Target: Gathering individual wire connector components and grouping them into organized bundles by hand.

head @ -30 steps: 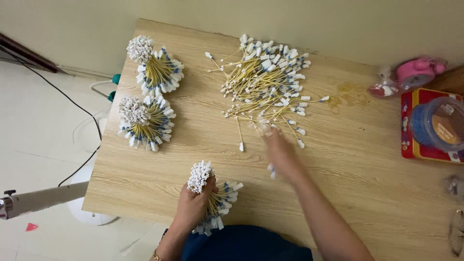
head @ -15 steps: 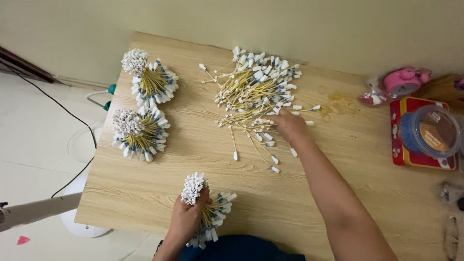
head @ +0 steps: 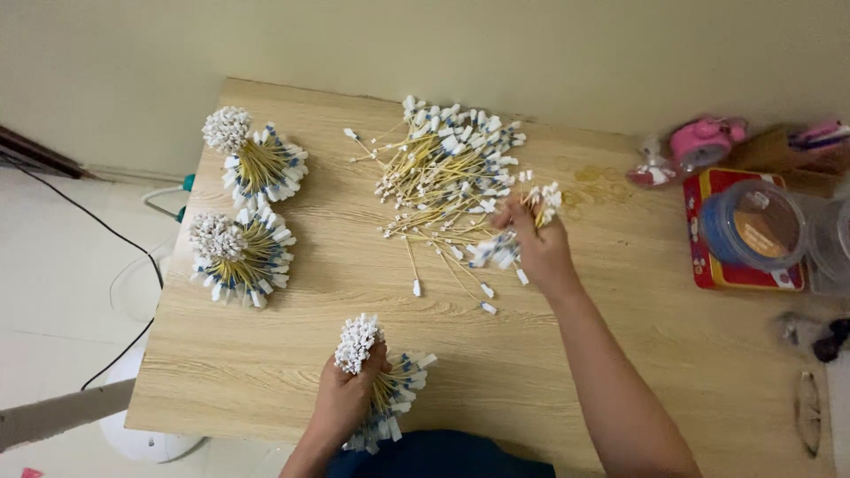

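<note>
At the near edge of the bench [head: 266,389], the left hand [head: 341,403] is closed around a gathered bundle of white-tipped cables [head: 376,381], while the right hand [head: 540,248] pinches a few more from the loose pile [head: 443,173] mid-bench. Two finished bundles [head: 243,208] lie along the left edge; much of the pile remains, with open wood between.

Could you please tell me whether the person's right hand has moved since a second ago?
Yes. The right hand has moved from near the table's middle up to the loose pile of yellow white-tipped cables, gripping a few.

Wooden table [head: 620,372], beige wall [head: 443,44], pale floor [head: 53,292]
</note>
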